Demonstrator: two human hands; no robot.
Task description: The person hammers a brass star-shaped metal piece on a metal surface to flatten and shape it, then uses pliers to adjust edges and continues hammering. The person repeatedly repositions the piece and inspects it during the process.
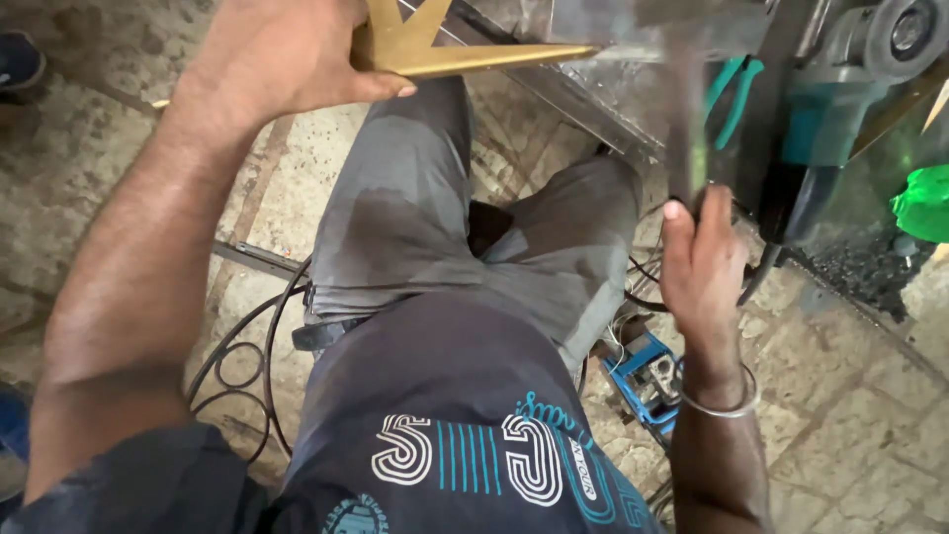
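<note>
My left hand [287, 59] grips a gold-coloured pointed metal piece [465, 54] at the top of the view, its long spike pointing right over my knee. My right hand [702, 257] is closed around the dark handle of a tool [687, 148] that rises blurred towards the workbench edge; its head is too smeared to make out. A metal bangle [727, 403] sits on my right wrist. My grey trousers and dark printed shirt fill the middle.
A teal angle grinder [850, 89] and teal-handled pliers [732, 94] lie on the bench at the upper right, next to something bright green [924, 203]. Black cables [247, 356] loop on the stone floor at left. A blue device [647, 381] sits by my right leg.
</note>
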